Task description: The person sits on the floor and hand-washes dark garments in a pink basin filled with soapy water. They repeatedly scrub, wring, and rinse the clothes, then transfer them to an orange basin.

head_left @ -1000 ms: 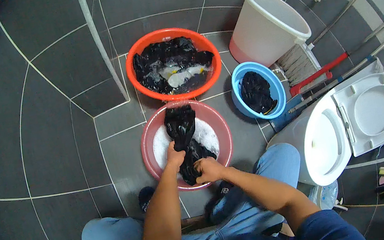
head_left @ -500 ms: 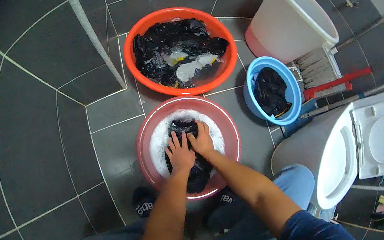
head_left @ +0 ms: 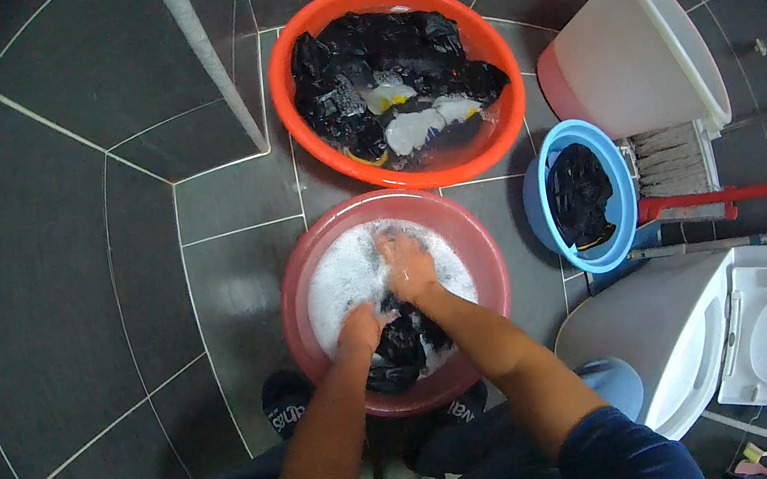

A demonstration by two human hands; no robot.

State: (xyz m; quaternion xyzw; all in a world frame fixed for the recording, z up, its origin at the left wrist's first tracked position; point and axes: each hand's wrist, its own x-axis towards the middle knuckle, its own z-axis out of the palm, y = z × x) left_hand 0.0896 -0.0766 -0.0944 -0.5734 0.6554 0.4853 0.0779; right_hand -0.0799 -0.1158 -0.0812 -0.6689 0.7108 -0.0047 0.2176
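Note:
A pink basin [head_left: 496,292] full of white suds stands on the floor before me, a wet black garment [head_left: 397,354] partly sunk in it. At the garment's left edge, my left hand [head_left: 364,329] is closed, with curled fingers on the cloth. My right hand [head_left: 408,266] reaches farther into the basin, past the visible cloth. Foam covers its fingertips, and whatever they touch is hidden. Under the suds the rest of the garment cannot be made out.
Beyond stands an orange tub [head_left: 511,106] with soaked dark clothes [head_left: 383,52]. To the right are a light blue bucket [head_left: 630,229] holding black cloth, a tall white-and-pink bin [head_left: 606,50], a brush [head_left: 673,161] with a red-handled tool [head_left: 731,196], and a white toilet [head_left: 642,328].
Both hands were spread flat on the garment. Now the left has curled at its left side and the right has moved forward into the foam. More suds cover the basin's far part.

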